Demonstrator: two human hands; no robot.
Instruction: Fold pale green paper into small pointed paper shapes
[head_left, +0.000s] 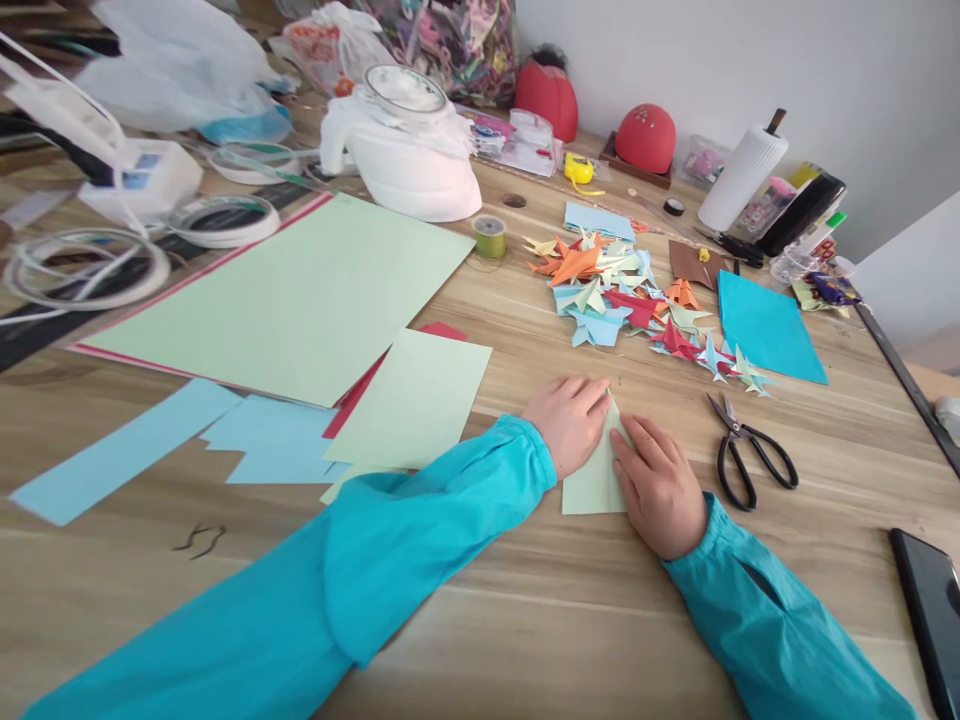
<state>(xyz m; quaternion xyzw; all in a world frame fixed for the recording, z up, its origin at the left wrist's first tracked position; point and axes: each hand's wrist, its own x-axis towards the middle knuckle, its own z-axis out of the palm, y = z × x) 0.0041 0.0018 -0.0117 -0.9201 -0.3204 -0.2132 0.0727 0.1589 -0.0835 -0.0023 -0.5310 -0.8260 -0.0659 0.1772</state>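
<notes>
A light green sheet of paper (pixel 591 482) lies on the table in front of me, its upper end folded to a narrow point. My left hand (pixel 568 420) is closed at that point, its fingertips bent against the paper's tip. Along the right slanting edge rests my right hand (pixel 660 485), fingers stretched out and lying on the paper. Both thumbs are mostly hidden. To the right of my hands are black-handled scissors (pixel 739 445), blades slightly apart. Beyond them lies a heap of folded paper planes (pixel 637 300) in orange, red, blue and green.
At left are a large green sheet (pixel 285 300), a smaller green sheet (pixel 420 390) and blue paper pieces (pixel 274 435). A thread spool (pixel 490 238), a turquoise sheet (pixel 772 325) and a yellow tape measure (pixel 578 168) lie farther back. A phone (pixel 926 600) is at the right edge.
</notes>
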